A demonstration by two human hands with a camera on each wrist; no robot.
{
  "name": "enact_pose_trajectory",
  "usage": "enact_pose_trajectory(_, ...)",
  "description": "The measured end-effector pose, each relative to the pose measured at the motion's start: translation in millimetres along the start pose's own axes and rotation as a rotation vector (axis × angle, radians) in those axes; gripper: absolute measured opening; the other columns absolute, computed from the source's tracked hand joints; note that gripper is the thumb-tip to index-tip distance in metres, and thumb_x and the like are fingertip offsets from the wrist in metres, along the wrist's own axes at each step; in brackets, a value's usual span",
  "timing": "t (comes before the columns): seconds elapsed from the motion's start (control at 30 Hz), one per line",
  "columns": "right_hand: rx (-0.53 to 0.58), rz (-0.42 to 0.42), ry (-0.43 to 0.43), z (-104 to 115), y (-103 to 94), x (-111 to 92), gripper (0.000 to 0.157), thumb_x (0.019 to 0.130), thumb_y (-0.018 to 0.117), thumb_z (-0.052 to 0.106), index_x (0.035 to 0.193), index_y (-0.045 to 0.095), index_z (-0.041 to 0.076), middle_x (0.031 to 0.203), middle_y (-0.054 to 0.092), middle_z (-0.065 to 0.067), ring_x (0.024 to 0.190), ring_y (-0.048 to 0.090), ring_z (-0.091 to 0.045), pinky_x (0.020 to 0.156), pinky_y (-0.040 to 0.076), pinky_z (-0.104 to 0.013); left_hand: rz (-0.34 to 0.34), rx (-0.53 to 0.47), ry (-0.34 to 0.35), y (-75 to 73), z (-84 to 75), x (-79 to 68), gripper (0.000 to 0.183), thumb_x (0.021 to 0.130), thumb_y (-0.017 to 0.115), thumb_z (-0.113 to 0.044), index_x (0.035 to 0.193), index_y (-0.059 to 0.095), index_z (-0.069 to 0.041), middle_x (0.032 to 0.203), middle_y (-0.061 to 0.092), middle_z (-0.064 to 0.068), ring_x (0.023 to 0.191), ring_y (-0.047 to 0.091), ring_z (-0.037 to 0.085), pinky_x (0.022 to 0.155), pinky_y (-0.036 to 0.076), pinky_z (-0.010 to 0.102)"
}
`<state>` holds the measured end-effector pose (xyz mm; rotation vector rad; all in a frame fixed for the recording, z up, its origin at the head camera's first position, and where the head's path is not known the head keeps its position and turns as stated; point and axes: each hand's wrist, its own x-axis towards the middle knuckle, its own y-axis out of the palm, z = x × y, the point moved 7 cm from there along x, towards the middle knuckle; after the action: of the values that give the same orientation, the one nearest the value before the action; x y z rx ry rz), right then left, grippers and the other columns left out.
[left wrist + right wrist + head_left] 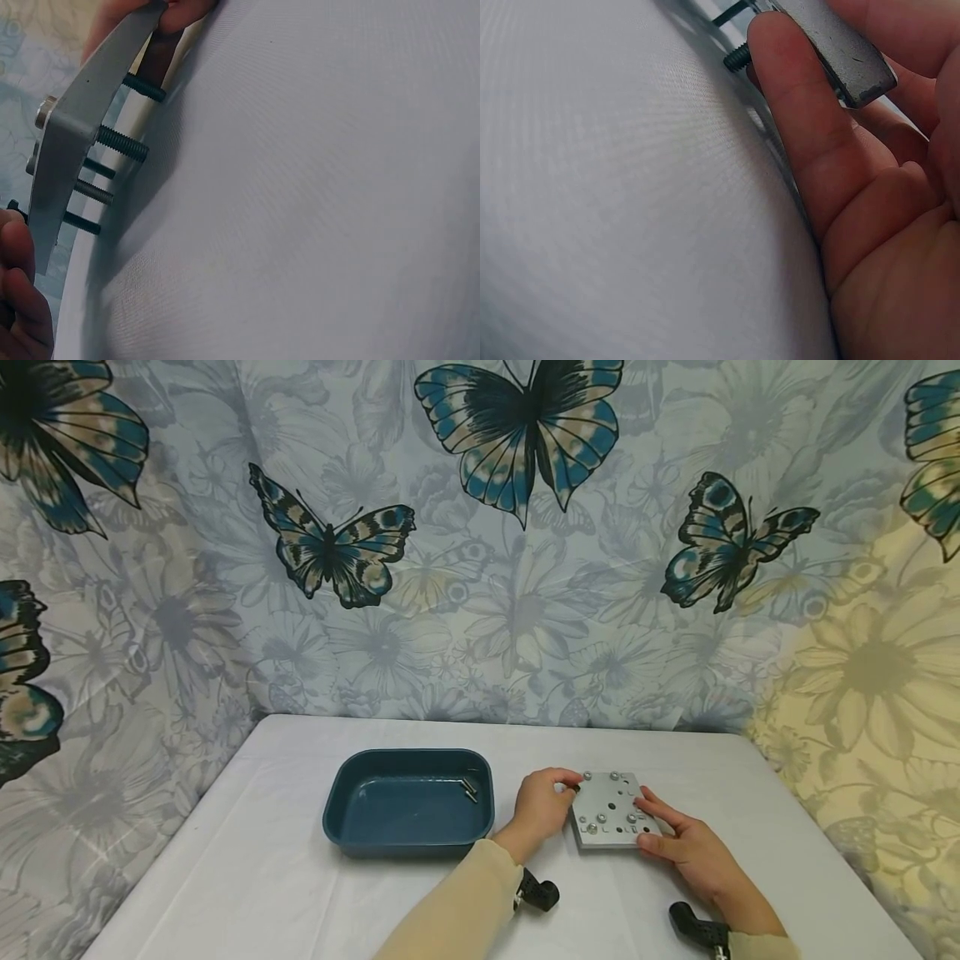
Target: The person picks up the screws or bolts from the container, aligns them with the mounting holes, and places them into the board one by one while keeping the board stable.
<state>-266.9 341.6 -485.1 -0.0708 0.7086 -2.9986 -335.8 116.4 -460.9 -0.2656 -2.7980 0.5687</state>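
Observation:
A grey metal plate [611, 810] with holes and several silver bolt heads on top is raised off the white tablecloth. In the left wrist view, threaded bolt shanks [124, 142] stick out beneath it. My right hand [697, 856] grips the plate's right side; the right wrist view shows a finger under the metal corner [862, 75], close to a threaded bolt end [737, 58]. At the plate's left edge, my left hand [542, 806] pinches a small dark piece [576, 788] between thumb and fingers. Most of that piece is hidden by the fingertips.
Left of the plate stands a dark blue tray [405, 850] with a few small metal pins [469, 790] lying at its right side. A white cloth [262, 843] covers the table. Behind it hangs a butterfly-patterned curtain [525, 610]. Black wrist-worn devices [540, 892] sit at both cuffs.

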Motion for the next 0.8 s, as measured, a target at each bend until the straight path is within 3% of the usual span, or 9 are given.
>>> enact_pose_trajectory(0.13, 0.006, 0.005, 0.004, 1, 0.6, -1, 0.073, 0.087, 0.078, 0.027, 0.147, 0.047, 0.001, 0.161, 0.024, -0.009, 0.148, 0.007, -0.039, 0.091, 0.016, 0.001, -0.003, 0.007, -0.025, -0.7, -1.5, -2.2, 0.024, 0.09, 0.07, -0.003, 0.104, 0.079, -0.021, 0.1, 0.068, -0.016, 0.108, 0.059, 0.004, 0.094, 0.047, 0.03)
enact_pose_trajectory(0.23, 0.015, 0.008, -0.001, 1, 0.8, -1, 0.073, 0.087, 0.078, 0.026, 0.147, 0.046, 0.0, 0.161, 0.023, -0.01, 0.148, 0.006, -0.04, 0.09, 0.017, 0.001, -0.002, -0.026, -0.061, -1.2, -1.1, -3.7, 0.026, 0.09, 0.069, -0.002, 0.105, 0.079, -0.021, 0.107, 0.068, -0.012, 0.078, 0.063, 0.004, 0.074, 0.052, 0.026)
enact_pose_trajectory(0.33, 0.013, 0.007, -0.01, 0, 0.4, -1, 0.073, 0.087, 0.078, 0.025, 0.147, 0.046, -0.001, 0.161, 0.024, -0.011, 0.147, 0.007, -0.041, 0.089, 0.018, 0.001, -0.002, -0.089, -0.104, -1.6, 0.0, -5.4, 0.027, 0.089, 0.07, 0.0, 0.105, 0.078, -0.02, 0.11, 0.068, -0.007, 0.053, 0.054, 0.004, 0.053, 0.048, 0.022)
enact_pose_trajectory(0.37, 0.012, 0.006, -0.012, -1, 0.1, -1, 0.073, 0.087, 0.078, 0.025, 0.147, 0.046, -0.001, 0.161, 0.024, -0.011, 0.147, 0.007, -0.041, 0.089, 0.018, 0.001, -0.002, -0.119, -0.118, -1.5, 0.1, -6.2, 0.028, 0.089, 0.07, 0.001, 0.106, 0.078, -0.019, 0.108, 0.068, -0.005, 0.046, 0.05, 0.005, 0.048, 0.045, 0.021)
enact_pose_trajectory(0.5, 0.02, 0.01, -0.008, -2, -0.2, -2, 0.073, 0.087, 0.078, 0.025, 0.147, 0.047, 0.0, 0.161, 0.024, -0.009, 0.148, 0.006, -0.04, 0.091, 0.017, 0.001, -0.003, -0.242, -0.166, -4.9, -0.8, -11.7, 0.031, 0.089, 0.072, -0.001, 0.113, 0.076, -0.021, 0.088, 0.07, 0.002, 0.05, 0.057, 0.012, 0.044, 0.04, 0.021)
enact_pose_trajectory(0.57, 0.031, 0.017, 0.0, -2, 0.3, -2, 0.073, 0.086, 0.079, 0.025, 0.147, 0.047, 0.001, 0.162, 0.023, -0.008, 0.148, 0.004, -0.038, 0.106, 0.015, -0.01, -0.008, -0.335, -0.189, -11.3, -4.3, -16.9, 0.036, 0.09, 0.073, -0.004, 0.12, 0.074, -0.023, 0.092, 0.071, 0.0, 0.051, 0.058, 0.014, 0.044, 0.039, 0.021)
enact_pose_trajectory(0.63, 0.029, 0.025, 0.007, -2, 0.9, -2, 0.073, 0.086, 0.079, 0.026, 0.148, 0.047, 0.002, 0.162, 0.022, -0.006, 0.148, 0.003, -0.037, 0.116, 0.012, -0.029, -0.022, -0.454, -0.197, -21.9, -9.1, -22.5, 0.044, 0.089, 0.075, -0.004, 0.128, 0.069, -0.023, 0.108, 0.069, -0.003, 0.05, 0.057, 0.014, 0.045, 0.04, 0.021)
enact_pose_trajectory(0.73, -0.001, 0.024, 0.005, 0, 0.8, -1, 0.074, 0.086, 0.079, 0.028, 0.148, 0.047, 0.003, 0.162, 0.023, -0.005, 0.148, 0.004, -0.039, 0.112, 0.008, -0.06, -0.041, -0.584, -0.186, -46.1, -17.4, -31.5, 0.057, 0.087, 0.076, -0.003, 0.138, 0.061, -0.021, 0.132, 0.06, -0.002, 0.049, 0.052, 0.011, 0.047, 0.043, 0.022)
enact_pose_trajectory(0.8, -0.034, 0.017, 0.001, 2, -0.4, -1, 0.074, 0.086, 0.079, 0.03, 0.147, 0.048, 0.004, 0.162, 0.024, -0.005, 0.148, 0.006, -0.04, 0.111, 0.01, -0.064, -0.046, -0.605, -0.165, -65.5, -20.6, -36.1, 0.062, 0.086, 0.077, -0.002, 0.143, 0.057, -0.019, 0.139, 0.056, 0.004, 0.048, 0.049, 0.01, 0.048, 0.044, 0.023)
